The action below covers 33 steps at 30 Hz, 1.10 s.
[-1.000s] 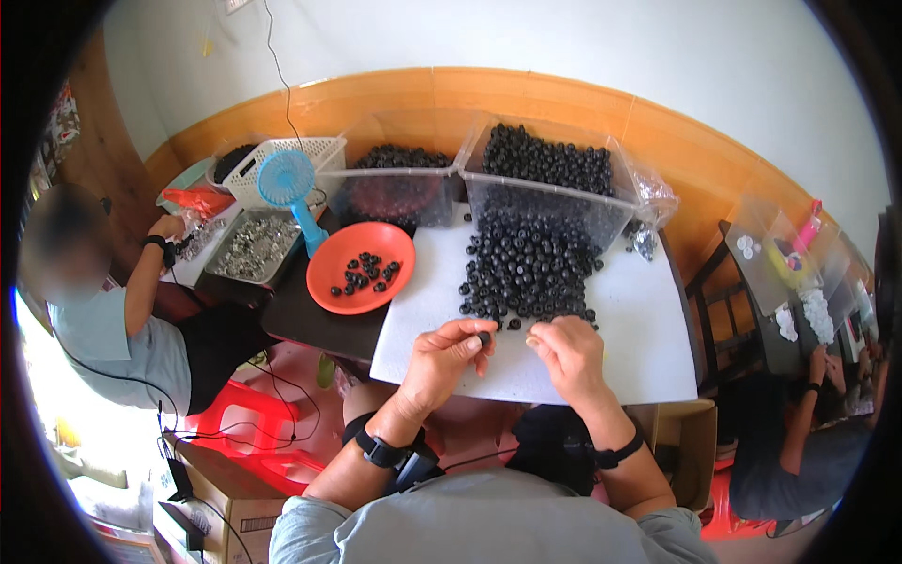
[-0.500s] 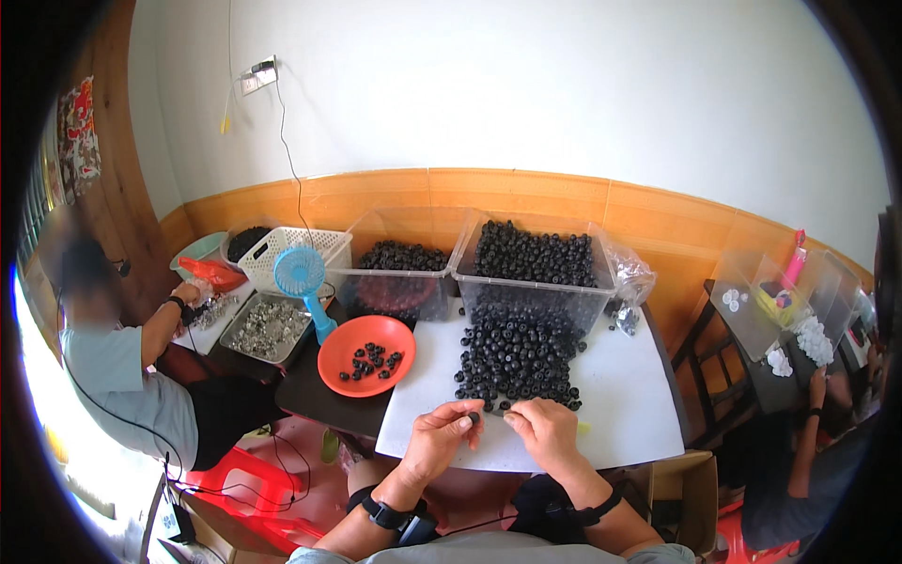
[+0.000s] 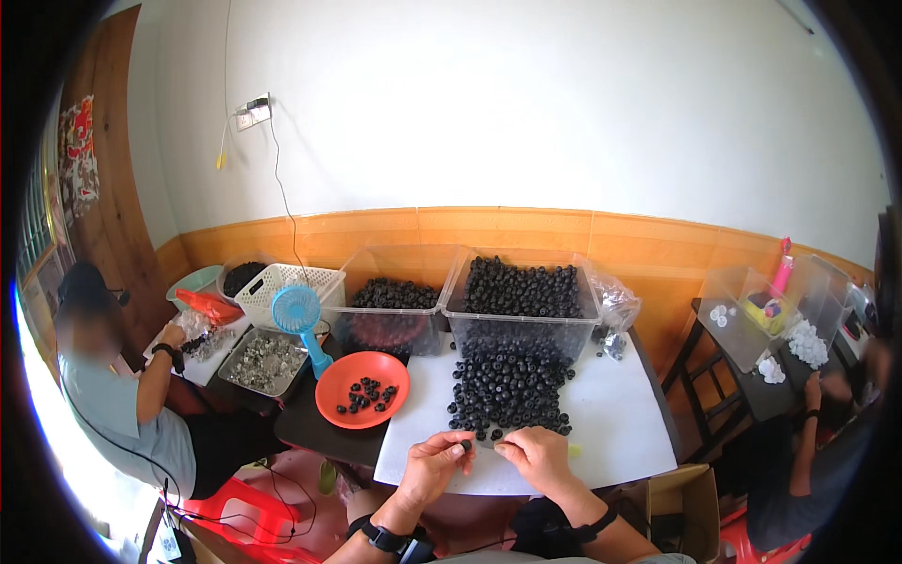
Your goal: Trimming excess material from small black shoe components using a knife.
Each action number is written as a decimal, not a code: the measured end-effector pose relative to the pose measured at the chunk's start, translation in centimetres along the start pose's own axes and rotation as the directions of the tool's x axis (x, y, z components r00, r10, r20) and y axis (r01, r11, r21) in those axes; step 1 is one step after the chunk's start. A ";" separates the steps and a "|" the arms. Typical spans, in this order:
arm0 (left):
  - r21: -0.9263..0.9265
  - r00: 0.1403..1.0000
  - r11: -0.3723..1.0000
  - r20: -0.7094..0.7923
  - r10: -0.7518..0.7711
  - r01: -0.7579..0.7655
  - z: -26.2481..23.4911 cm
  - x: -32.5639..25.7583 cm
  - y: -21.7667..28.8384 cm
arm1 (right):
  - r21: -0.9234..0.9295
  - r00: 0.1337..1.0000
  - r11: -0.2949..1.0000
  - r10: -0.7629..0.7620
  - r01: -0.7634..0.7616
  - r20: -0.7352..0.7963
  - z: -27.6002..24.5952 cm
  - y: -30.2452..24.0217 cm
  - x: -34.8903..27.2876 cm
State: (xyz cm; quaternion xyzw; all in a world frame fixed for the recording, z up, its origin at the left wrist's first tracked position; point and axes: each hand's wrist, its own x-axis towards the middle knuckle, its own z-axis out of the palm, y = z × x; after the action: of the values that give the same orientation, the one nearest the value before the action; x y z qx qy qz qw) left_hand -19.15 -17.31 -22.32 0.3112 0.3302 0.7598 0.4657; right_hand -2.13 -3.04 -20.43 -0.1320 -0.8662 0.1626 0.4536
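Left hand (image 3: 434, 462) pinches one small black ring-shaped part (image 3: 465, 445) between thumb and fingertips, held just above the near edge of the white sheet (image 3: 615, 414). Right hand (image 3: 537, 454) sits just beside it, fingers curled in a narrow pinch toward the same part; can't tell whether it grips anything. Both wrists carry dark watch bands.

Sheet is flat, matte, covers the right half of the bench (image 3: 301, 423); bare bench top is dark. A loose pile of the same black parts (image 3: 507, 385) lies on the sheet, round, knobbly, matte, spreading from the bins toward the hands.

Behind the pile: two clear plastic bins, the right one (image 3: 521, 310) heaped with black parts, the left one (image 3: 390, 310) less full. Left of the pile, a shallow round orange plastic dish (image 3: 362, 390) holds a few scattered black parts. A blue handheld fan (image 3: 299, 315) stands upright near it, in front of a white lattice basket (image 3: 282, 287). A metal tray (image 3: 265, 362) holds grey bits.

A seated person (image 3: 113, 395) works at the left end.
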 end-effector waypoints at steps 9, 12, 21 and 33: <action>0.005 1.000 1.000 -0.022 -0.009 0.009 0.2 0.0 0.2 | 0.050 0.999 0.999 -0.011 0.013 -0.031 -0.8 -0.7 0.1; 0.012 0.999 1.000 -0.028 -0.020 0.020 0.4 -0.3 0.3 | 0.063 0.999 0.998 -0.004 0.006 -0.045 -1.0 -1.0 -0.1; 0.033 1.000 0.999 -0.028 -0.002 0.003 0.3 -0.4 0.2 | -0.002 1.000 1.000 -0.006 0.006 -0.008 -0.3 -0.5 -0.2; 0.073 1.000 0.997 -0.023 0.006 -0.004 1.0 -0.2 0.7 | 0.016 0.999 0.999 0.042 -0.043 0.029 -0.5 -0.6 0.1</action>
State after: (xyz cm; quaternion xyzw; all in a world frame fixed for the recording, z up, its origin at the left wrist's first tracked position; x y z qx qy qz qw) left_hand -18.62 -17.52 -21.18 0.3198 0.3624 0.7521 0.4481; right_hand -1.82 -3.47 -19.84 -0.1445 -0.8683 0.1812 0.4387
